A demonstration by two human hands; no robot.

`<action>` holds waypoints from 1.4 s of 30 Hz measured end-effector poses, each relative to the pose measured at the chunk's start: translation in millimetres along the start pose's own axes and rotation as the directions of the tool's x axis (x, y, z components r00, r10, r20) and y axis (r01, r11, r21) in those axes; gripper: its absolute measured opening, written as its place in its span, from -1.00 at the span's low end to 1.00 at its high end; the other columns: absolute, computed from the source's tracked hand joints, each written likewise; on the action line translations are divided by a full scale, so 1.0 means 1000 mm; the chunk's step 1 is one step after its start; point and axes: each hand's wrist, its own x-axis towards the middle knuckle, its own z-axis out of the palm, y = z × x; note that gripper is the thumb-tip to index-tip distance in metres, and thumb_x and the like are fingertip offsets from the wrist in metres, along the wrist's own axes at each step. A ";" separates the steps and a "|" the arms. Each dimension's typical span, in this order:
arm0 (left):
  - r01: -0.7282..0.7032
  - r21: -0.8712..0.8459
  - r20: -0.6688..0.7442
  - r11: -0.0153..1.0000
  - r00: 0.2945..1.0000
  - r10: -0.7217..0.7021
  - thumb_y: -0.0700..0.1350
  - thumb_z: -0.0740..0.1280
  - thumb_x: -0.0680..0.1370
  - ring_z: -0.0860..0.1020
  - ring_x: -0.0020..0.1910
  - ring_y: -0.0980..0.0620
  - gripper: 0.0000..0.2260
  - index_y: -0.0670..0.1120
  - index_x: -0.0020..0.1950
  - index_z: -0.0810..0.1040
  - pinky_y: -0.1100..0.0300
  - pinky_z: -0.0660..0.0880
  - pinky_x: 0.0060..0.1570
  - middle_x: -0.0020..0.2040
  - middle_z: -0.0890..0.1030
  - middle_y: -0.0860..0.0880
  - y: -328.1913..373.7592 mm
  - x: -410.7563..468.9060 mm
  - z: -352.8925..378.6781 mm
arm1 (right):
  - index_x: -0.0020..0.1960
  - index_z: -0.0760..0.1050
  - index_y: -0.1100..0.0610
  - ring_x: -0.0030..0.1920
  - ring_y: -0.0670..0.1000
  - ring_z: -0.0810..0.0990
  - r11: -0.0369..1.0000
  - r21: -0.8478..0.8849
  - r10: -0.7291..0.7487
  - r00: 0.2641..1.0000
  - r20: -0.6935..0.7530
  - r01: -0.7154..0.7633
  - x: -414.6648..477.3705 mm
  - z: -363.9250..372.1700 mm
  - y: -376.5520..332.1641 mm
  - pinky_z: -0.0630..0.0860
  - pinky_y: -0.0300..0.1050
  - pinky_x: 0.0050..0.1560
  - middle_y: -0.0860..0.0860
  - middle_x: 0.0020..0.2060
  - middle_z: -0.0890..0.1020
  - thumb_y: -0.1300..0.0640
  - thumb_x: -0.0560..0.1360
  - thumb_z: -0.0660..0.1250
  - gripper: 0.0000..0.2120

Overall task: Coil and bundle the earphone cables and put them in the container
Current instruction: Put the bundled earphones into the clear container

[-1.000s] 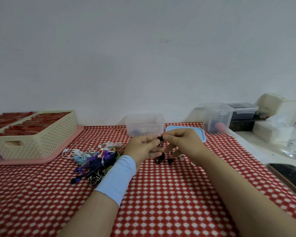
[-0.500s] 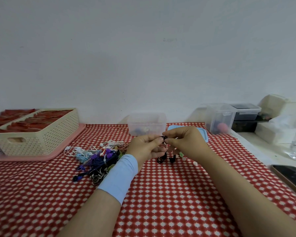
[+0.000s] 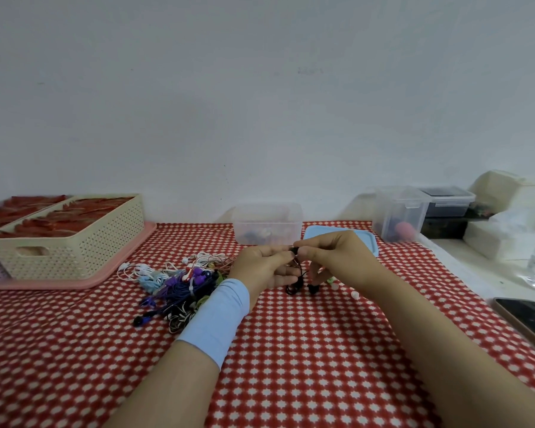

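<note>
My left hand [image 3: 264,267] and my right hand [image 3: 337,257] meet above the red checked cloth, and both pinch a black earphone cable [image 3: 295,284]. Its loops and earbuds dangle just below my fingers. A tangled pile of earphones [image 3: 183,281] in purple, white, blue and dark colours lies on the cloth to the left of my left hand. Behind my hands stands a clear plastic container [image 3: 266,223] with a few coloured items inside. Its light blue lid [image 3: 365,240] lies flat to the right of it, partly hidden by my right hand.
A cream perforated basket [image 3: 74,242] with red items sits on a pink tray [image 3: 112,273] at the left. Clear lidded boxes [image 3: 400,211] and white packaging stand at the back right. A phone [image 3: 528,319] lies at the right edge. Small pale bits [image 3: 355,294] lie near my right wrist.
Both hands have shifted slightly to the right and stayed together on the black cable, working it between the fingertips. The pile and the container have not moved.
</note>
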 end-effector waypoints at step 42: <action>-0.170 0.177 0.098 0.969 0.983 0.155 -0.25 0.41 0.54 0.70 -0.22 -0.08 -0.92 -0.10 -0.07 0.69 0.13 0.65 -0.18 -0.17 0.72 -0.16 0.007 -0.005 -0.002 | 0.02 0.71 0.19 -0.24 0.03 0.70 0.977 0.155 0.130 0.986 0.106 -0.146 0.000 -0.006 0.001 0.66 -0.03 -0.29 0.12 -0.13 0.74 0.20 0.54 0.43 -0.88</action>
